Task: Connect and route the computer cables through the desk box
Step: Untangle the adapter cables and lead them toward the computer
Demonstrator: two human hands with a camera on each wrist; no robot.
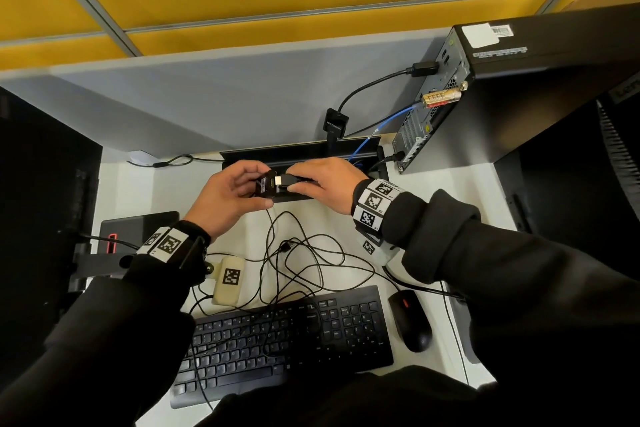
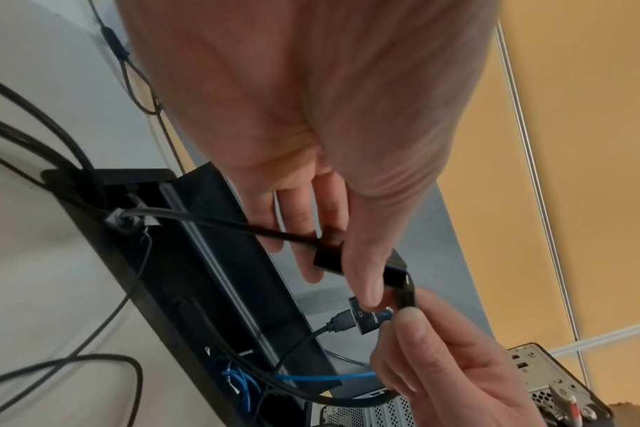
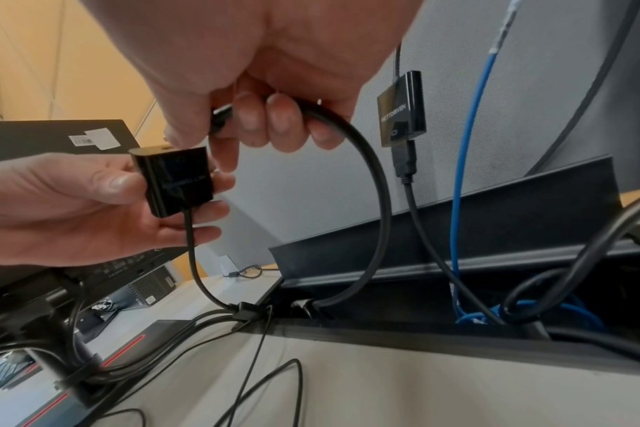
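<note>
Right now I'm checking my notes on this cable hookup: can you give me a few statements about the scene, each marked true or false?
1. The left hand holds a small black adapter. True.
2. The right hand holds a blue cable. False: it grips a black cable plug; the blue cable hangs untouched.
3. The plug is fully seated in the adapter. False: its metal tip is still exposed at the adapter's port.
4. A second adapter hangs above the desk box. True.

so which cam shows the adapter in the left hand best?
Right wrist: the adapter faces the lens, unobstructed, the left hand pinching its edges, pigtail hanging. Head view shows it small, between both hands, meeting the plug. Left wrist shows it mostly behind the thumb.
</note>
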